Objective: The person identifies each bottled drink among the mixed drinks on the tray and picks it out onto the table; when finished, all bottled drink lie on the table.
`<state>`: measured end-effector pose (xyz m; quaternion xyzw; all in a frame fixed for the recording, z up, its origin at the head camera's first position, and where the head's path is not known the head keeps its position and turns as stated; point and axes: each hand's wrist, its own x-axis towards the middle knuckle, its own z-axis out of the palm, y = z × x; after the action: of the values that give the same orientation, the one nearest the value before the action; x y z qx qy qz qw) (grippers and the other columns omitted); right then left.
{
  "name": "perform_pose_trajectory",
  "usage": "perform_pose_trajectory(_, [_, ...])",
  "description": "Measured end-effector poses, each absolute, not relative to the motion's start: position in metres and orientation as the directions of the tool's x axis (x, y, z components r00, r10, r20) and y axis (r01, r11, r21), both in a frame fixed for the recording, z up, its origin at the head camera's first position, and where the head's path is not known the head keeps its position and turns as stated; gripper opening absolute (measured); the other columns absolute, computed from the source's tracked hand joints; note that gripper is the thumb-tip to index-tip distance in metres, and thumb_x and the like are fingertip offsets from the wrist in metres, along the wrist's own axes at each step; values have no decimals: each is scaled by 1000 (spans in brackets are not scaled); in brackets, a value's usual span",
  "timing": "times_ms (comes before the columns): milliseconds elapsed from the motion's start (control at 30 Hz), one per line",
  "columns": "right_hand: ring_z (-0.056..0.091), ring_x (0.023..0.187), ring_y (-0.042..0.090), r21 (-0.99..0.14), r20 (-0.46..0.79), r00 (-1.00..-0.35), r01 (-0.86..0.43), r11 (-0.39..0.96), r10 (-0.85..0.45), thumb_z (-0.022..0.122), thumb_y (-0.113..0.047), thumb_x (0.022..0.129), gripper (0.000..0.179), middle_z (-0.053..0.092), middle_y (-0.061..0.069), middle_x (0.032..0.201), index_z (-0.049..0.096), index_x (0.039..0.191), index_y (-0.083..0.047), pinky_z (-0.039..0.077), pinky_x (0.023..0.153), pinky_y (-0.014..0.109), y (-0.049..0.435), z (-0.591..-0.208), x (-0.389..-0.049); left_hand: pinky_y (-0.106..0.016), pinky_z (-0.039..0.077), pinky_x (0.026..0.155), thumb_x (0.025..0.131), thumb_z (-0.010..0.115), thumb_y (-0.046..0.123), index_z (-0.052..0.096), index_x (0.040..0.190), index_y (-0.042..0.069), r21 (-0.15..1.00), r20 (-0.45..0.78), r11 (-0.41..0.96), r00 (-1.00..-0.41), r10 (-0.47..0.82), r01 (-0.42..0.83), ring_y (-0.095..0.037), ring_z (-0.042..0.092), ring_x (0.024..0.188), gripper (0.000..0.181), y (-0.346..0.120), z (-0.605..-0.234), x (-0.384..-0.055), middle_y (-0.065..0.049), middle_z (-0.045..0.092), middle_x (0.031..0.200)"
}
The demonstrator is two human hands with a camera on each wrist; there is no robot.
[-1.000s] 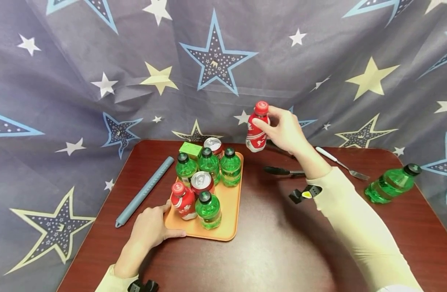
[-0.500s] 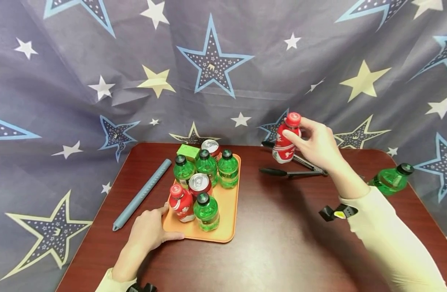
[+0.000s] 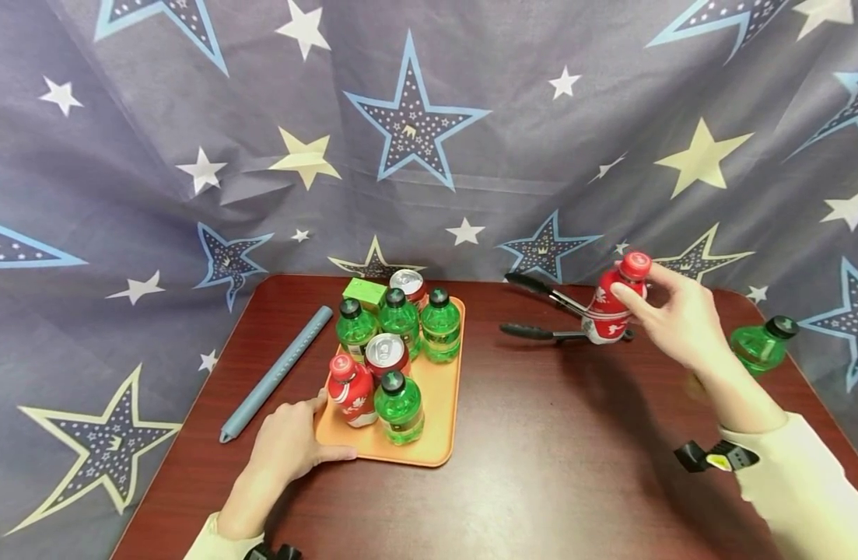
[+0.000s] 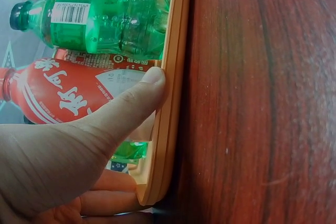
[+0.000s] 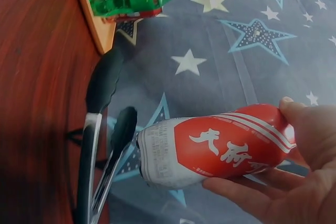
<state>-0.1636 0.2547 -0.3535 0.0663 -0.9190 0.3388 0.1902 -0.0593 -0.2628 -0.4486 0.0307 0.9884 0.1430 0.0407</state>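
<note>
Both arms are in pale cream long sleeves, cuffs ending at the wrists. The right wrist (image 3: 716, 457) has a small black strap-on gadget with a yellow-green patch on it. A similar black bit peeks out at the left wrist (image 3: 271, 552). The hands are bare.

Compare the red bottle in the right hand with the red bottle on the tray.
The held red bottle is gripped by the right hand above the tongs, off the tray. The tray's red bottle stands upright among green bottles, ungripped. Both have red caps and white markings.
</note>
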Motion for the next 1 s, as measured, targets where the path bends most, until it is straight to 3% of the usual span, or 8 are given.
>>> perform_pose_trajectory(67, [52, 67, -15, -585, 390, -920, -227, 779, 24, 82, -35, 95, 37, 80, 5, 85, 77, 127, -17, 39, 60, 19, 262, -356, -159, -57, 59, 79, 61, 96, 64, 64, 142, -5, 286, -67, 957, -995, 73, 51, -44, 75, 95, 111, -263, -449, -60, -29, 76, 119])
perform_pose_trajectory(133, [52, 67, -17, -582, 389, -920, -212, 785, 40, 83, -35, 94, 38, 76, -18, 79, 77, 128, -19, 39, 59, 20, 269, -358, -154, -57, 59, 79, 61, 97, 64, 64, 142, -4, 285, -61, 957, -995, 76, 55, -45, 75, 95, 111, -263, -450, -60, -29, 76, 119])
perform_pose_trajectory(267, [49, 68, -22, -581, 397, -916, -194, 790, 67, 83, -34, 93, 38, 50, -55, 74, 77, 126, -17, 38, 60, 20, 282, -363, -145, -57, 59, 79, 61, 97, 64, 64, 143, -4, 285, -55, 957, -995, 79, 60, -45, 76, 95, 112, -263, -451, -61, -29, 76, 120])
perform_pose_trajectory(567, [46, 59, -11, -567, 432, -899, -204, 798, 77, 85, -25, 91, 37, 49, -54, 76, 78, 126, -12, 34, 56, 24, 304, -376, -126, -57, 59, 78, 58, 97, 66, 64, 142, -4, 274, -45, 959, -996, 83, 68, -45, 75, 93, 114, -262, -449, -60, -29, 76, 117])
perform_pose_trajectory(767, [41, 51, -1, -564, 378, -918, -123, 816, 123, 83, -30, 93, 39, 47, -44, 67, 75, 128, -14, 30, 51, 27, 319, -381, -113, -57, 59, 78, 61, 97, 64, 64, 142, -4, 275, -49, 960, -996, 72, 55, -45, 75, 94, 111, -262, -449, -61, -29, 76, 118])
perform_pose_trajectory(867, [40, 55, -3, -561, 361, -921, -89, 823, 146, 82, -33, 94, 41, 44, -51, 70, 75, 131, -15, 31, 53, 27, 324, -384, -108, -57, 59, 78, 60, 97, 64, 64, 143, -4, 274, -54, 960, -996, 68, 51, -45, 75, 95, 111, -262, -449, -61, -29, 76, 118])
perform_pose_trajectory(1000, [40, 64, -18, -564, 359, -917, -67, 823, 171, 80, -33, 95, 43, 40, -61, 81, 74, 134, -16, 33, 56, 24, 333, -387, -100, -56, 59, 78, 60, 97, 65, 64, 143, -4, 276, -64, 960, -996, 63, 43, -45, 75, 96, 113, -262, -448, -59, -29, 76, 120])
